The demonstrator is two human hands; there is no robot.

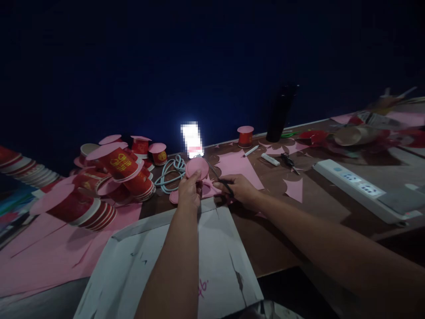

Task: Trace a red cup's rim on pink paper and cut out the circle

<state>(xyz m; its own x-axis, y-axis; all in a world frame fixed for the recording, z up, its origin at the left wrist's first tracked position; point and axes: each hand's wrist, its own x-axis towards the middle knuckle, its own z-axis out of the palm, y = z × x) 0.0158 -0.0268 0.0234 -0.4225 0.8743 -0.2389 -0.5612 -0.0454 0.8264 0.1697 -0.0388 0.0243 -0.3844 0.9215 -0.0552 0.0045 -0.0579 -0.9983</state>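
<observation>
My left hand (pixel 191 191) pinches a round pink paper disc (pixel 197 166) by its lower edge and holds it up. Just right of it, my right hand (pixel 239 188) is closed around the dark handles of a pair of scissors (pixel 227 187). The scissor blades point up and left, close to the disc's right edge; whether they touch the paper I cannot tell. Pink paper offcuts (pixel 212 188) lie around and below both hands. A larger pink sheet (pixel 237 167) with cut edges rests on the table behind my right hand.
Red paper cups (pixel 122 166) with pink discs are piled at left on pink sheets (pixel 40 261). A lit, blurred screen (pixel 191 139), coiled cable (pixel 169 175) and dark bottle (pixel 280 115) stand behind. A power strip (pixel 352 188) lies right; a white board (pixel 146 257) lies beneath my forearms.
</observation>
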